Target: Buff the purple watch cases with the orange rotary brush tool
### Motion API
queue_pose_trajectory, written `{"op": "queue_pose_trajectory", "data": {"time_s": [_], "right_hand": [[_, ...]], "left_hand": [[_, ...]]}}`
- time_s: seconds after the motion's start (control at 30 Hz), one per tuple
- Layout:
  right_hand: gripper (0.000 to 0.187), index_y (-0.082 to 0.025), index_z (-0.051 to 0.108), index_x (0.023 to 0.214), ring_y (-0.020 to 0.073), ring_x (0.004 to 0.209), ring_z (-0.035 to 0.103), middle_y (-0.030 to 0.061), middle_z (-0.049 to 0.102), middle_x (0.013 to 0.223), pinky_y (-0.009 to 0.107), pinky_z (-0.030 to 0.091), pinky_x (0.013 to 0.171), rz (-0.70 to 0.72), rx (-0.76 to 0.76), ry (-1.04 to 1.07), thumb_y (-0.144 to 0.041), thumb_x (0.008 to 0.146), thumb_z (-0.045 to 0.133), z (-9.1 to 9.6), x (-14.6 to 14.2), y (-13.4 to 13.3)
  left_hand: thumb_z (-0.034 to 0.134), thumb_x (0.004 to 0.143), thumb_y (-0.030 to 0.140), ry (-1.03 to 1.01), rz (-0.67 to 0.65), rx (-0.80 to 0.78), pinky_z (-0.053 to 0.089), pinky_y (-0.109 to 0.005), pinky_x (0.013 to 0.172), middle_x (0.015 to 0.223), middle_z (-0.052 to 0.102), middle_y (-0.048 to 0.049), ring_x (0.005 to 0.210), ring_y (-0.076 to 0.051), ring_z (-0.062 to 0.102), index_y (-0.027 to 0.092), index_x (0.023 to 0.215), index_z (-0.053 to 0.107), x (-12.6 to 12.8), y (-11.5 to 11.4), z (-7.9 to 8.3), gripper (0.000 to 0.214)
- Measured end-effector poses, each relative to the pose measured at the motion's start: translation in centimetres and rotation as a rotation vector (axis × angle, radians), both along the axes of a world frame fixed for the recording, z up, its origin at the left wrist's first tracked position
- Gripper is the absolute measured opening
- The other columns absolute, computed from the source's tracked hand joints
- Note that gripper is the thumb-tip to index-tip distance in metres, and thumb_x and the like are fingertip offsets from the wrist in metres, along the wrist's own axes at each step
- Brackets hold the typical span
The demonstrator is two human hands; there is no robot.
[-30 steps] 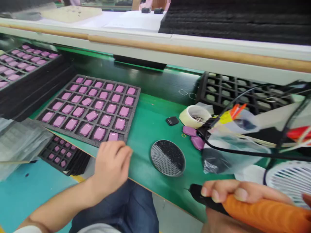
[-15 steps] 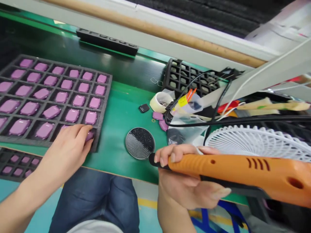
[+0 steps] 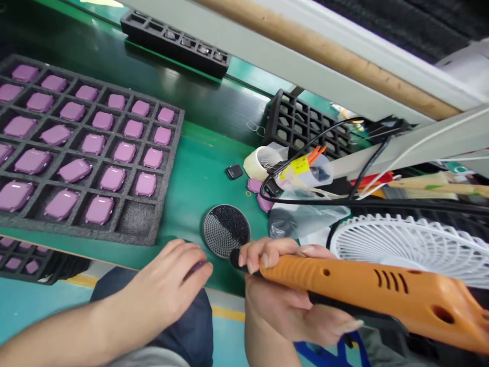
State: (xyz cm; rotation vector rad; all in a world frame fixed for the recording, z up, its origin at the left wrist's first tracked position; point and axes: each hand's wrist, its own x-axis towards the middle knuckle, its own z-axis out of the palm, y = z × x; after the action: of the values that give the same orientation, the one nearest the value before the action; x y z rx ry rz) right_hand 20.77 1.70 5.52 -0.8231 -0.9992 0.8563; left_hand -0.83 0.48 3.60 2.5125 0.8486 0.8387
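Note:
My left hand (image 3: pixel 164 278) is closed over the green mat's front edge, its fingers pinching a purple watch case (image 3: pixel 194 268) that is mostly hidden by them. My right hand (image 3: pixel 280 285) wraps round the handle of an orange-and-black handheld tool (image 3: pixel 359 285) with vent slots; its exact kind is unclear. The tool's black end lies beside a round disc (image 3: pixel 226 232), half mesh and half black and speckled. At left, a dark foam tray (image 3: pixel 138 220) holds purple watch cases in its compartments; the front right compartment is empty.
A black watch-like piece (image 3: pixel 234 172), loose purple cases (image 3: pixel 263 203) and a tape roll (image 3: pixel 260 162) lie mid-table. A white basket (image 3: pixel 401 244) and a black cable (image 3: pixel 382 202) are at right. Black trays (image 3: pixel 175 48) stand behind. Another tray (image 3: pixel 57 262) sits below the table edge.
My left hand has lifted the purple case out of the tray's front right compartment and moved right toward the disc. My right hand keeps its grip on the tool. The camera view has shifted.

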Motion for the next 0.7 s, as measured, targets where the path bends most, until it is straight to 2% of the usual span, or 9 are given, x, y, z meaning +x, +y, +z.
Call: {"op": "queue_pose_trajectory", "data": {"time_s": [0.1, 0.2, 0.33, 0.47, 0.6, 0.7], "right_hand": [[0.048, -0.035, 0.073, 0.119, 0.0178, 0.056, 0.055, -0.0029, 0.062, 0.079, 0.035, 0.051, 0.048, -0.007, 0.001, -0.009, -0.076, 0.096, 0.063, -0.3, 0.0, 0.0], [0.049, -0.034, 0.072, 0.12, 0.0184, 0.056, 0.055, -0.0023, 0.063, 0.08, 0.036, 0.052, 0.049, 0.004, 0.008, -0.021, -0.076, 0.096, 0.064, -0.5, 0.0, -0.1], [0.051, -0.035, 0.072, 0.121, 0.0178, 0.057, 0.057, -0.0031, 0.065, 0.081, 0.035, 0.054, 0.05, 0.019, 0.006, -0.042, -0.078, 0.096, 0.063, -0.7, 0.2, -0.2], [0.049, -0.034, 0.071, 0.122, 0.0174, 0.06, 0.058, -0.0031, 0.065, 0.083, 0.035, 0.055, 0.052, 0.048, 0.016, -0.057, -0.076, 0.097, 0.065, -0.5, 0.1, -0.4], [0.056, -0.032, 0.07, 0.121, 0.0177, 0.063, 0.057, -0.0019, 0.063, 0.082, 0.036, 0.052, 0.056, -0.021, -0.01, -0.037, -0.081, 0.103, 0.047, 1.1, -0.6, -1.3], [0.065, -0.034, 0.068, 0.122, 0.017, 0.064, 0.053, -0.0027, 0.059, 0.081, 0.037, 0.05, 0.058, -0.066, -0.053, -0.045, -0.087, 0.102, 0.037, 2.2, -1.5, -2.0]], "left_hand": [[0.055, 0.11, 0.008, -0.029, 0.002, -0.028, 0.061, -0.045, 0.105, 0.12, 0.072, -0.0152, 0.116, -0.026, 0.067, 0.007, 0.123, 0.072, 1.3, 0.0, -2.1, 0.021], [0.066, 0.107, 0.012, -0.041, 0.07, -0.021, 0.057, -0.05, 0.109, 0.127, 0.072, -0.015, 0.124, -0.029, 0.065, 0.011, 0.121, 0.074, 1.3, -0.1, -3.3, 0.016], [0.072, 0.107, 0.019, -0.036, 0.168, -0.016, 0.051, -0.053, 0.105, 0.125, 0.074, -0.0111, 0.117, -0.029, 0.064, 0.018, 0.122, 0.075, 1.1, -0.5, -3.7, 0.016], [0.074, 0.107, 0.022, -0.061, 0.151, -0.019, 0.047, -0.051, 0.105, 0.126, 0.076, -0.0072, 0.114, -0.027, 0.063, 0.021, 0.124, 0.075, 1.5, -0.5, -4.0, 0.018], [0.076, 0.107, 0.027, -0.079, 0.107, -0.016, 0.046, -0.05, 0.104, 0.121, 0.077, -0.0045, 0.109, -0.025, 0.064, 0.021, 0.121, 0.075, 1.9, -0.2, -4.1, 0.016], [0.076, 0.106, 0.027, -0.096, 0.107, -0.015, 0.047, -0.049, 0.101, 0.113, 0.077, -0.0044, 0.105, -0.024, 0.065, 0.02, 0.117, 0.076, 2.0, -0.1, -4.0, 0.012]]}}
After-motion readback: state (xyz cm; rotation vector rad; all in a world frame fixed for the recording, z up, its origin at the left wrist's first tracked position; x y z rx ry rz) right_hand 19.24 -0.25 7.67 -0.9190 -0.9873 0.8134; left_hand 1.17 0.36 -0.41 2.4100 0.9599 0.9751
